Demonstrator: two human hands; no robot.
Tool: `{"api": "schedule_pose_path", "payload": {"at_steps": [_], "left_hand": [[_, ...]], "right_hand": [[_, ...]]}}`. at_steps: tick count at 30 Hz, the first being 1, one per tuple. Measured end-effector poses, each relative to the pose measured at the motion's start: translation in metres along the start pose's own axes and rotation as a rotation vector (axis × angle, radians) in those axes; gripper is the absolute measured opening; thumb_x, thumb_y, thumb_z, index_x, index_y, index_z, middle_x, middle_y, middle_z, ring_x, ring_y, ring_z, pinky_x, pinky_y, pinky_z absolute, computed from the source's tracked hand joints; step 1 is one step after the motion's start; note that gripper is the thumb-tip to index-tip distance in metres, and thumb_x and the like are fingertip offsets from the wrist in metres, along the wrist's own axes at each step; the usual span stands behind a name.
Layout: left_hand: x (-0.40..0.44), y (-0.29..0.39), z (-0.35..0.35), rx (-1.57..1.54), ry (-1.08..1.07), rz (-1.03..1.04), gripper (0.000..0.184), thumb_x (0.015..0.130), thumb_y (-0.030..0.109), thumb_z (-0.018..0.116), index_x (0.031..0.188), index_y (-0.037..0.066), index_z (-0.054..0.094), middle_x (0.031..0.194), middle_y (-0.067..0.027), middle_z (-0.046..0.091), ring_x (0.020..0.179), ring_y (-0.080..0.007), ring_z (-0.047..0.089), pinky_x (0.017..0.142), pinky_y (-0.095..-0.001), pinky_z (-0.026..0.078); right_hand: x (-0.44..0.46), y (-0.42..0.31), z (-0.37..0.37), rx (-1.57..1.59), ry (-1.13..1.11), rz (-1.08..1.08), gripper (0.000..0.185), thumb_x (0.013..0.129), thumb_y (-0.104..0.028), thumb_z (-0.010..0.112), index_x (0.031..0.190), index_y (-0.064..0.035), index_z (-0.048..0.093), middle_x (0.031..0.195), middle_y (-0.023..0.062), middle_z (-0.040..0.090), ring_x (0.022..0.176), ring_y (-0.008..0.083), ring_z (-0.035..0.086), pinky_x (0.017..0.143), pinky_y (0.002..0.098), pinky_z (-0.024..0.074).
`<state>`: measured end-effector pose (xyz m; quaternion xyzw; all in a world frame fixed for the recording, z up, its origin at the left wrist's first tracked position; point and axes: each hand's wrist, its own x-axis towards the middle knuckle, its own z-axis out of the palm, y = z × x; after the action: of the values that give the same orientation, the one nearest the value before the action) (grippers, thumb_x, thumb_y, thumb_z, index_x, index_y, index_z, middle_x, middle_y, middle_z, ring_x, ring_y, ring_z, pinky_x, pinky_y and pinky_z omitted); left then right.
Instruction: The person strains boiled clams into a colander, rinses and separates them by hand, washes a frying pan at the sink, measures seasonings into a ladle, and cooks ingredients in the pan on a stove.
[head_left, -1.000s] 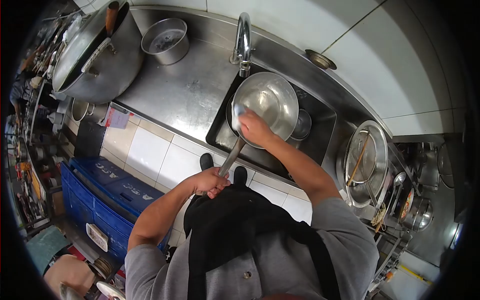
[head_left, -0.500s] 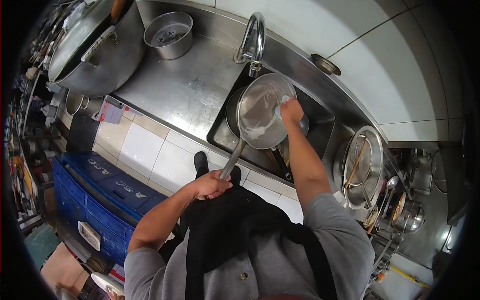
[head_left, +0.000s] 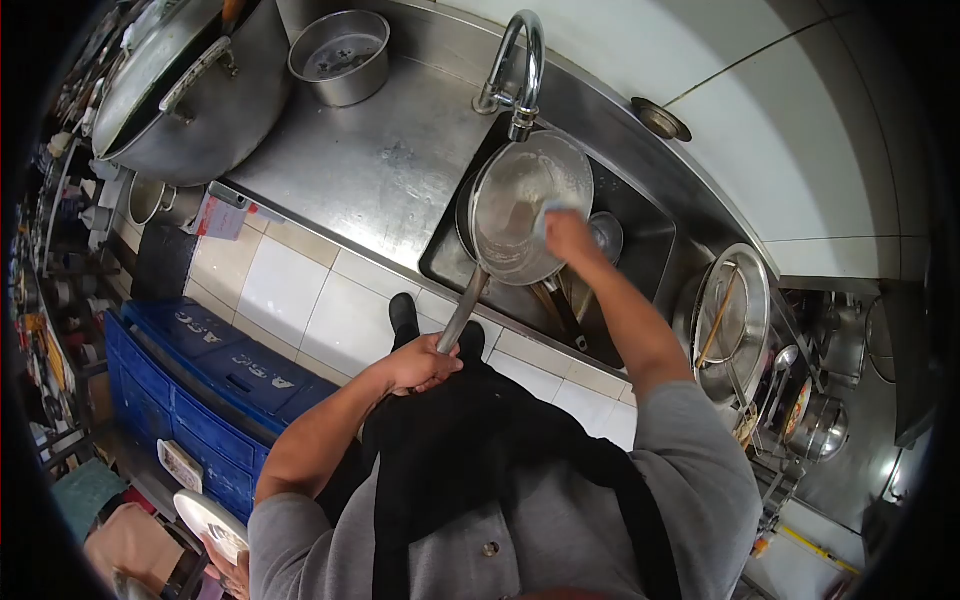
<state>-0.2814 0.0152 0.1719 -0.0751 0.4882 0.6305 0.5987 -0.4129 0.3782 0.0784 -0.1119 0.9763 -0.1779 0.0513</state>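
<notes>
My left hand is wrapped round the long metal handle of a frying pan, which is held over the sink. White suds streak the pan's inner face. My right hand, slightly blurred, presses a pale scrubbing pad against the pan's surface near its middle. Under the pan, partly hidden, lie another pan with a black handle and a small round metal item. The chrome faucet arches just above the pan's far rim; no running water shows.
A large lidded pot and a round metal tin stand on the steel counter at left. Metal bowls and strainers crowd the right. Behind at left are blue crates. Another person's hand holds a white plate.
My right hand has moved left and down across the pan with the pad. Suds have spread over the pan. The other person's plate has come further into view at lower left.
</notes>
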Motion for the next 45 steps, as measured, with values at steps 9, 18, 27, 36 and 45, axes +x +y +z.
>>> {"api": "schedule_pose_path", "payload": {"at_steps": [9, 18, 27, 36, 45], "left_hand": [[-0.007, 0.011, -0.003, 0.092, -0.022, -0.028, 0.025, 0.089, 0.008, 0.065, 0.086, 0.010, 0.041, 0.061, -0.0008, 0.047, 0.040, -0.0076, 0.041, 0.033, -0.0241, 0.031], [-0.003, 0.019, -0.011, -0.009, -0.035, -0.050, 0.024, 0.088, 0.008, 0.066, 0.090, 0.013, 0.042, 0.062, 0.0014, 0.044, 0.040, -0.0055, 0.038, 0.033, -0.0230, 0.027], [0.009, 0.012, -0.027, -0.228, -0.179, -0.066, 0.017, 0.092, 0.012, 0.062, 0.094, 0.014, 0.046, 0.060, 0.0071, 0.035, 0.042, -0.0020, 0.029, 0.034, -0.0197, 0.024], [0.017, 0.006, -0.039, -0.289, -0.419, -0.101, 0.024, 0.095, 0.021, 0.060, 0.078, 0.017, 0.043, 0.055, 0.0097, 0.031, 0.041, -0.0016, 0.028, 0.037, -0.0202, 0.022], [0.033, 0.012, -0.057, -0.407, -0.546, -0.195, 0.020, 0.097, 0.019, 0.059, 0.085, 0.018, 0.043, 0.056, 0.0098, 0.033, 0.041, 0.0000, 0.031, 0.036, -0.0188, 0.026]], "right_hand": [[0.004, -0.102, 0.021, 0.320, 0.242, -0.144, 0.002, 0.079, -0.002, 0.057, 0.080, -0.0016, 0.059, 0.075, 0.0229, 0.061, 0.069, 0.0416, 0.060, 0.065, 0.0457, 0.0469], [0.027, -0.120, 0.013, 0.258, 0.174, -0.144, 0.007, 0.082, -0.007, 0.059, 0.083, -0.0004, 0.057, 0.074, 0.0229, 0.059, 0.070, 0.0418, 0.058, 0.063, 0.0491, 0.0453], [0.156, -0.241, -0.086, 0.479, 0.632, -0.186, 0.008, 0.085, -0.011, 0.060, 0.089, -0.0039, 0.059, 0.080, 0.0174, 0.062, 0.077, 0.0353, 0.061, 0.069, 0.0435, 0.0482], [0.305, -0.238, -0.059, 0.706, 0.712, -0.159, 0.013, 0.091, -0.014, 0.059, 0.088, -0.0014, 0.060, 0.078, 0.0057, 0.060, 0.072, 0.0140, 0.055, 0.066, 0.0292, 0.0450], [0.145, -0.189, -0.121, 1.476, 0.601, 0.216, 0.026, 0.098, -0.030, 0.053, 0.100, -0.0058, 0.062, 0.088, 0.0003, 0.059, 0.070, 0.0124, 0.050, 0.070, 0.0300, 0.0472]]}}
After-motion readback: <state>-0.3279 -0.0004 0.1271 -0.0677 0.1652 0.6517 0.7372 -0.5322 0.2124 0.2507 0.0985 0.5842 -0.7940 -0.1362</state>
